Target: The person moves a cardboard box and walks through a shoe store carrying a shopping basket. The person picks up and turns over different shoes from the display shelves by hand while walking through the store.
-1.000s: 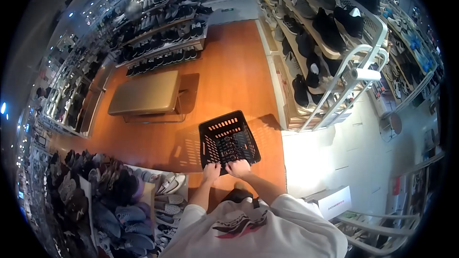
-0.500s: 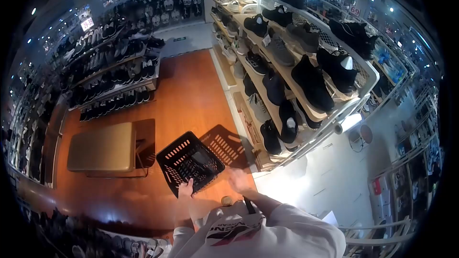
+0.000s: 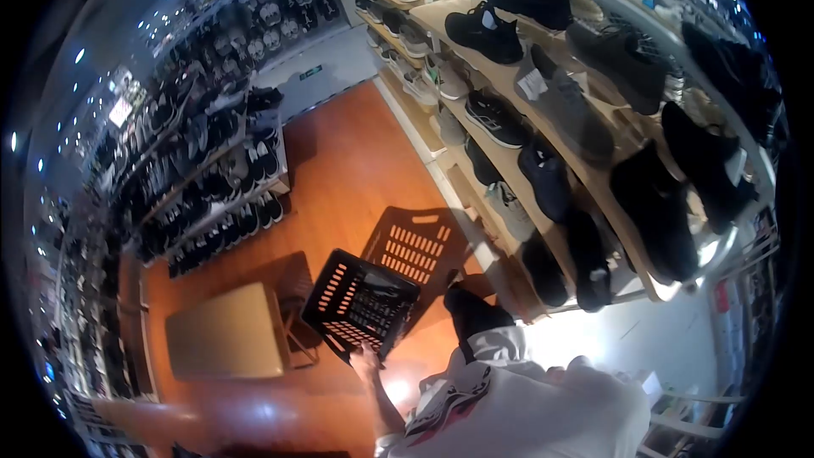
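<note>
A black plastic shopping basket (image 3: 326, 293) with slotted sides hangs tilted above the wooden floor. My left hand (image 3: 365, 360) is closed around its near rim. Inside the basket, a dark glossy patch (image 3: 392, 288) shows, too dim to identify. My right hand is out of sight, beyond the white shirt (image 3: 526, 407) I wear. One of my legs in dark trousers (image 3: 475, 314) reaches forward, to the right of the basket and close to the shoe rack (image 3: 487, 178).
A tan padded bench (image 3: 225, 331) stands left of the basket. Tiered shelves of dark shoes (image 3: 225, 174) are at the far left. The right rack carries several rows of sneakers. Orange wooden floor (image 3: 348, 153) runs between them, bordered by pale tile (image 3: 593, 339) at right.
My view has shifted, bringing the right rack closer. The basket stays in my left hand. My right hand, earlier beside the basket, has gone from sight, and a dark-trousered leg now shows.
</note>
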The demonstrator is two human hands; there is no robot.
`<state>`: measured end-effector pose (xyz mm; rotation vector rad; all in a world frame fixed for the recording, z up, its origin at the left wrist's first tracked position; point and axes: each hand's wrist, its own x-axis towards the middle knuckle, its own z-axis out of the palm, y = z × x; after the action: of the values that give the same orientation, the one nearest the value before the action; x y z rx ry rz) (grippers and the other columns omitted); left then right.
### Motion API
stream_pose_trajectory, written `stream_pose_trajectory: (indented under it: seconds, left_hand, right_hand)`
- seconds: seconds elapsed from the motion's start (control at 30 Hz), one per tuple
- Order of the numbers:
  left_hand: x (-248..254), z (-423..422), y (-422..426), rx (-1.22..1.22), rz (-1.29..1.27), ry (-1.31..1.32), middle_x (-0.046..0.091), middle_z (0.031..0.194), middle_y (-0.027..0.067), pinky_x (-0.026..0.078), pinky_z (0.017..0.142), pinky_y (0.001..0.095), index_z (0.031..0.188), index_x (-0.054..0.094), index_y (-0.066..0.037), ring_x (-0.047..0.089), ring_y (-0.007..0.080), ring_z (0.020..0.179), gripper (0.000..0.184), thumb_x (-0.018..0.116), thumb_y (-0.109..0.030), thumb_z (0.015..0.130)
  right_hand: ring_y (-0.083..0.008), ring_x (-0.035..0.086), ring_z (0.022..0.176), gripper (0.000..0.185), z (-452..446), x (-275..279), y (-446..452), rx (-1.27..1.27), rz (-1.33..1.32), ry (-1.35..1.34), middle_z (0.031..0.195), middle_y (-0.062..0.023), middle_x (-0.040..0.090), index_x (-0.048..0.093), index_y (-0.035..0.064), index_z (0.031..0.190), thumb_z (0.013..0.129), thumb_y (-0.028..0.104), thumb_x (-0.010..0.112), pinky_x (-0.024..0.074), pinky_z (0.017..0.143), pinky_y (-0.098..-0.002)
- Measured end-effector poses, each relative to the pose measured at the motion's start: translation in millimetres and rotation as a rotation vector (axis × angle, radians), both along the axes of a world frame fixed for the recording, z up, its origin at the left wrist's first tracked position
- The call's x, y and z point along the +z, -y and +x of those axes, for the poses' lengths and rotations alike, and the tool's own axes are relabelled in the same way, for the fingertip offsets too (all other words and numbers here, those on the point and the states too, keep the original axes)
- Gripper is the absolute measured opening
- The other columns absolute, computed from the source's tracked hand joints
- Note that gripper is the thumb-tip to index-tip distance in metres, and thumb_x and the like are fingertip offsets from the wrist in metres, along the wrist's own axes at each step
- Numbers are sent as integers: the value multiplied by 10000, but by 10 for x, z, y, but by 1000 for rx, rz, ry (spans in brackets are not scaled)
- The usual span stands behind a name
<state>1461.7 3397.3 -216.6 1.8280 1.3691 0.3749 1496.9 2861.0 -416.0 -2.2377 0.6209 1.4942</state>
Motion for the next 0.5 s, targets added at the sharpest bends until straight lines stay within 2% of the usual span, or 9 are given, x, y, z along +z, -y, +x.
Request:
stream_pose_trajectory:
  seconds: [0.03,0.07,0.1,0.13,0.23,0.33,0.37,0.4,0.5]
  left_hand:
    - [167,187,-41,69,-103,-95,582,523,146,468,360,343,701,642,72,566,211,388,464,478,-315,898]
    - [-249,134,-228,29,-99,-47,574,509,147,461,350,349,692,632,81,574,224,392,481,461,-312,910]
    - [-235,225,-284,18,-164,46,545,464,153,432,317,349,666,601,82,549,234,349,503,463,-334,913]
    - [-1137,3,-773,59,-619,115,614,610,183,481,419,346,747,592,50,619,265,502,451,462,-349,913]
    - [-793,332,-892,-36,-489,-35,618,643,182,485,441,348,769,590,44,621,268,531,436,461,-347,914]
    - [-672,805,-1203,-131,-517,-128,622,675,182,489,464,350,790,588,38,623,271,560,422,460,-345,915]
    - [-662,1008,-1322,-160,-524,-146,624,686,181,490,472,350,797,587,36,623,272,570,418,460,-344,915]
    - [-637,1216,-1439,-183,-531,-156,625,697,181,491,479,351,804,586,34,624,273,579,413,460,-344,916]
    - [-656,1854,-1804,-267,-541,-197,629,730,180,495,502,352,826,584,28,626,275,608,400,459,-341,917]
  right_hand:
    - [-245,564,677,217,225,-66,-221,-6,26,26,766,-126,598,612,7,895,868,201,519,463,629,-360]
    - [-237,568,678,216,435,-123,-434,-16,55,40,768,-121,600,614,8,900,873,200,518,464,628,-354]
    - [-228,571,680,215,720,-185,-662,-33,88,93,771,-115,603,615,9,905,877,198,516,465,628,-348]
    - [-220,574,681,214,1104,-227,-934,-55,132,190,774,-109,605,616,10,911,881,196,514,466,628,-342]
    - [-195,583,685,212,2323,-367,-1762,-160,345,578,781,-92,612,620,13,927,895,192,510,469,626,-324]
    - [-171,593,689,211,3343,66,-2609,-274,703,880,789,-75,619,624,16,943,908,187,505,471,625,-306]
    - [-132,585,760,200,3645,1272,-2973,-435,785,728,840,-47,608,603,11,1020,912,162,526,479,656,-269]
    - [-125,579,803,188,3879,1511,-3176,-340,901,834,826,-42,609,590,-5,1034,900,114,533,482,681,-275]
    - [-139,585,835,164,4477,2912,-3682,-352,1063,1091,916,-72,620,591,4,1022,893,74,517,462,739,-268]
